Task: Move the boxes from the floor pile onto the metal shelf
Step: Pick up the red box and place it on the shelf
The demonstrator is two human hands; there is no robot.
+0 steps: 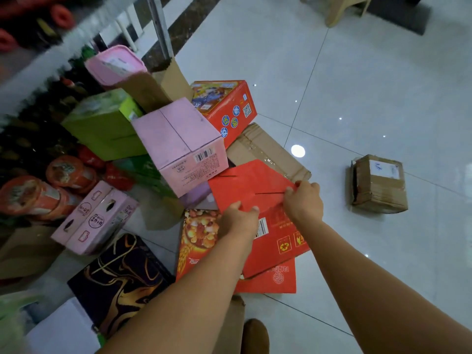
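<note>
Hands both hold the red box [278, 233] at the near edge of the floor pile: the left hand [238, 219] pinches the raised flap's lower edge, and the right hand [304, 200] pinches its far corner. The box lies on a flat nut-printed carton [198, 236], below a pink box [178, 146]; a small brown parcel [378, 185] sits well apart on the floor [357, 85]

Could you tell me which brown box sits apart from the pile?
The small brown cardboard box, alone on tiles; the larger one lies among others.
</note>
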